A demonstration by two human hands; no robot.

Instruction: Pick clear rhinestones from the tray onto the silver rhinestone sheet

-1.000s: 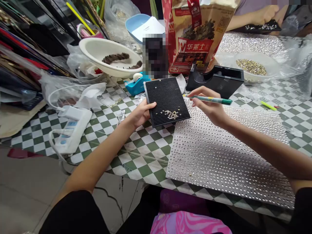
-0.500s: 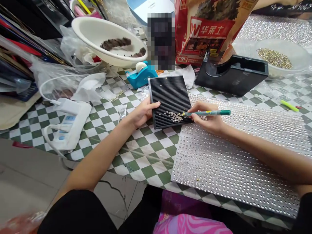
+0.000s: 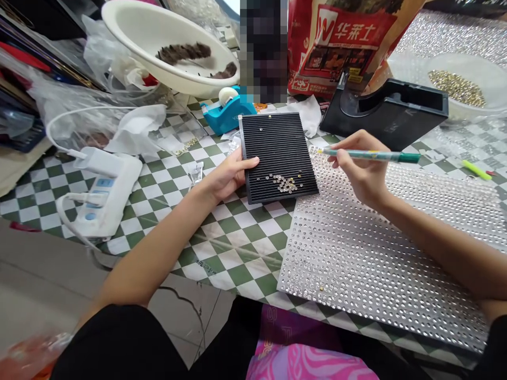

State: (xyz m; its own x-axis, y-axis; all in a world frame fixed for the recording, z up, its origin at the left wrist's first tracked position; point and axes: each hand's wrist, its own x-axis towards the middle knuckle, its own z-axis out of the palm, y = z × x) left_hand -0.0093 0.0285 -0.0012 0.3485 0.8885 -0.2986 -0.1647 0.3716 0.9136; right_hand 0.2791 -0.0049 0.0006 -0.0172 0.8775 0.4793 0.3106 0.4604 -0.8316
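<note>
My left hand [image 3: 229, 179] grips the left edge of a black ridged rhinestone tray [image 3: 279, 142], thumb resting on its surface. A small cluster of loose rhinestones [image 3: 284, 183] lies in the tray's lower part. My right hand [image 3: 362, 169] pinches a green pick-up pencil [image 3: 368, 154], its tip just beyond the tray's right edge. The tip is above the top left corner of a large sheet of rows of clear rhinestones [image 3: 376, 258]. I cannot tell whether the tip carries a stone.
The table has a green and white checked cover [image 3: 237, 248]. Around it are a white power strip [image 3: 105, 192], a teal tape dispenser [image 3: 228, 108], a black tape dispenser [image 3: 386, 113], a white basin [image 3: 170, 53], a printed bag [image 3: 340, 42] and a bowl of gold studs [image 3: 457, 87].
My right hand has lifted the pencil away from the stones on the tray, up and right to the sheet's corner. The left hand still holds the tray, and the view has tilted slightly downward.
</note>
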